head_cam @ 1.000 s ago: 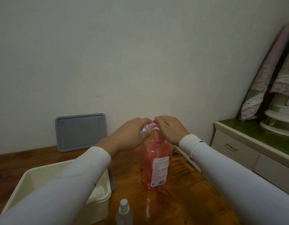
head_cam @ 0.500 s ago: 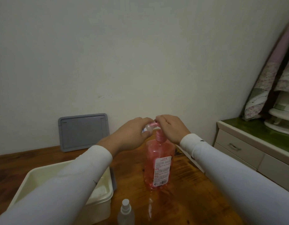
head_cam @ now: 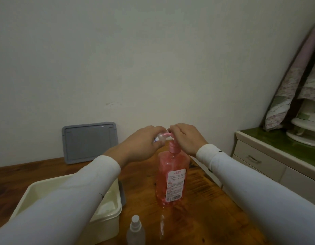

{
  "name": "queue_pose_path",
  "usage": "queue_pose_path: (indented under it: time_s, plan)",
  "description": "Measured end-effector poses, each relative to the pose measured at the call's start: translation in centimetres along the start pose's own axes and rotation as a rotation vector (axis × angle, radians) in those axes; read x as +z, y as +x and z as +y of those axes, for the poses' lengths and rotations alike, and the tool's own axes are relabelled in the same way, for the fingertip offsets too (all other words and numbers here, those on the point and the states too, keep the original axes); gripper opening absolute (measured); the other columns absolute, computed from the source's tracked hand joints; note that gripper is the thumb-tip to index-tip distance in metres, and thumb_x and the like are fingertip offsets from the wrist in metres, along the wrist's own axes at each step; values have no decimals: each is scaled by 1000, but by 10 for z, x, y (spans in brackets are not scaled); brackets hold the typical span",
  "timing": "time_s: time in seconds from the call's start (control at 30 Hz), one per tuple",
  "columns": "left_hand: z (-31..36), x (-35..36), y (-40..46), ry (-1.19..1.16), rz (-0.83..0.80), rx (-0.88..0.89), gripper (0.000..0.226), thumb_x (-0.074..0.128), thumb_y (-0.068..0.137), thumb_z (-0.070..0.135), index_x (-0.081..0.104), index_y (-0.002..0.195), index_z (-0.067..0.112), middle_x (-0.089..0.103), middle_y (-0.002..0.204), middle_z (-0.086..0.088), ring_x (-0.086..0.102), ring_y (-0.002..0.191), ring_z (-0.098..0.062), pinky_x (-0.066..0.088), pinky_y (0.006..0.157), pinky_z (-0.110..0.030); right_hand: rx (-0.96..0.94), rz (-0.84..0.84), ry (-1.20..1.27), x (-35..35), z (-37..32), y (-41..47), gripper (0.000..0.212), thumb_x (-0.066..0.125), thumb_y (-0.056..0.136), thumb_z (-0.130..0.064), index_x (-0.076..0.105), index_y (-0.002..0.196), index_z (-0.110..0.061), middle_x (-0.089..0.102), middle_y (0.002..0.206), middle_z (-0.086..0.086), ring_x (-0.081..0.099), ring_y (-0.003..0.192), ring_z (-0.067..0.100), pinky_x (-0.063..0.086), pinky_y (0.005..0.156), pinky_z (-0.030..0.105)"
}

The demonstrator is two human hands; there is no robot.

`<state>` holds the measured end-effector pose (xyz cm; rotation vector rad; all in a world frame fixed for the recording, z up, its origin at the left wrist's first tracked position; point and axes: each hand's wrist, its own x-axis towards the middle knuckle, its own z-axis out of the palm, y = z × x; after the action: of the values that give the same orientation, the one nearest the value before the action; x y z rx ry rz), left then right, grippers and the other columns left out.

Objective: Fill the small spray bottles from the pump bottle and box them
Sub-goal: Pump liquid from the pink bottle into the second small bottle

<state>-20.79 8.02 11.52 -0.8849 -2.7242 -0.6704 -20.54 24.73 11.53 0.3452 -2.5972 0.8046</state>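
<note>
A pink pump bottle [head_cam: 171,181] with a white label stands upright on the wooden table [head_cam: 202,218]. My left hand [head_cam: 140,147] grips a small clear spray bottle [head_cam: 159,137] tilted, its mouth held at the pink pump nozzle. My right hand [head_cam: 185,137] rests curled over the pump head, pressing it. A second small spray bottle [head_cam: 136,230] with a white cap stands upright at the table's front edge. A cream plastic box [head_cam: 110,214] sits at the front left, partly hidden by my left sleeve.
A grey lid [head_cam: 89,142] leans against the wall at the back of the table. To the right stands a cream drawer cabinet [head_cam: 259,161] with a green top, holding a white fan base [head_cam: 305,133] and folded floral bedding [head_cam: 286,96].
The view has shifted slightly. The pump head under my right hand sits a little higher than before; both hands stay at the nozzle.
</note>
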Motion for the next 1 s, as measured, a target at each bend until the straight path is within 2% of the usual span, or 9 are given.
queue_pose_path:
  time_s: [0.17,0.27,0.4,0.57,0.77,0.9,1.0]
  plan:
    - [-3,8,-1,6,-7,-8,41,46,98,35,41,138,27,52,131,0,49,112,-16,35,88,-23,17,9,27,13,5,-4,36,33,98,-18,56,75,-3,57,73,7,51,77,25,39,73,36]
    - [-6,14,-3,-3,-28,-26,42,46,98,36,40,139,28,51,132,1,49,114,-16,36,90,-24,27,-8,18,19,7,-7,35,33,98,-17,54,73,-4,56,76,10,49,77,24,38,72,36]
    - [-4,8,-3,4,-20,-10,43,45,98,36,40,140,27,51,133,1,49,114,-16,34,89,-22,15,2,15,11,4,-5,38,34,97,-20,59,76,-1,61,76,8,53,78,24,40,74,36]
    - [2,-1,-1,10,-9,1,43,47,98,34,40,140,27,51,135,1,48,116,-16,35,90,-23,-3,26,35,4,0,-1,36,35,98,-19,62,85,1,63,85,14,54,83,26,42,77,38]
    - [-2,9,-4,13,-26,-13,43,46,99,33,40,140,26,50,135,0,48,116,-16,33,89,-21,24,-5,17,19,8,-4,35,34,97,-16,56,74,0,52,69,3,47,73,21,29,63,32]
    - [-1,5,-3,1,-30,-17,42,46,98,33,41,139,26,51,134,0,48,115,-16,32,87,-21,32,17,39,14,6,-5,36,35,96,-19,58,74,-3,57,70,2,50,74,22,38,67,32]
    - [3,0,-1,1,-15,-4,41,47,98,33,42,138,26,52,134,1,49,114,-16,33,87,-21,34,61,71,7,1,-2,36,37,96,-19,64,82,-1,64,81,9,54,80,24,43,75,36]
